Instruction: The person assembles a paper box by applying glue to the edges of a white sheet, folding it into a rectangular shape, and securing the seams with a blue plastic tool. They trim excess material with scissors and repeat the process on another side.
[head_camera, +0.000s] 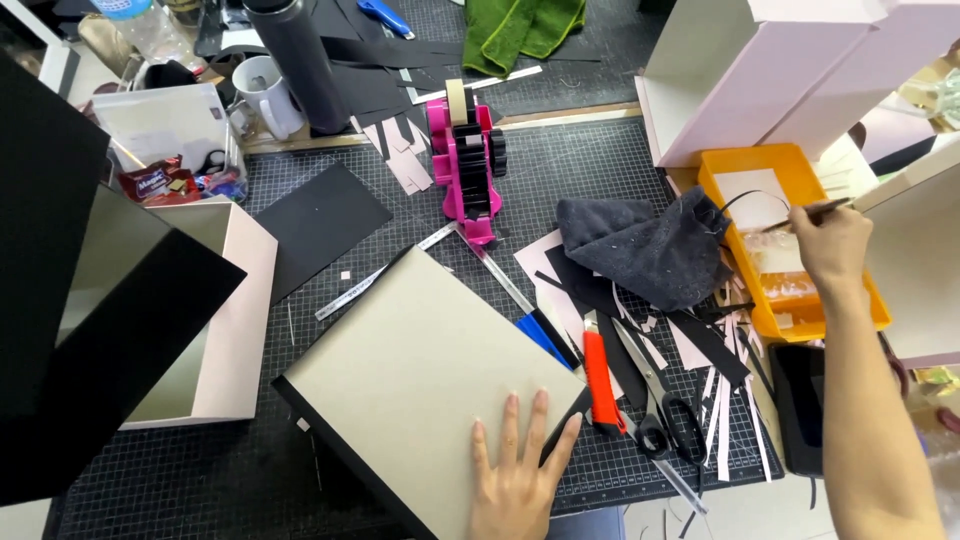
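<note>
The left hand (515, 470) lies flat, fingers spread, on the grey board (420, 370), while the right hand (828, 245) pinches a thin brush (820, 210) over the orange tray (730, 165).

We are looking down on a worktable covered by a dark cutting mat (600, 160) with a pale grid, lying flat and filling most of the view. Past its far edge we are seeing a strip of bare wooden tabletop (560, 116) running across, and beyond it a second dark mat (450, 40) is spreading toward the top. Even, soft light is falling from above, casting only faint shadows. No wall, window or floor is showing; the table surface is taking up the whole scene.
</note>
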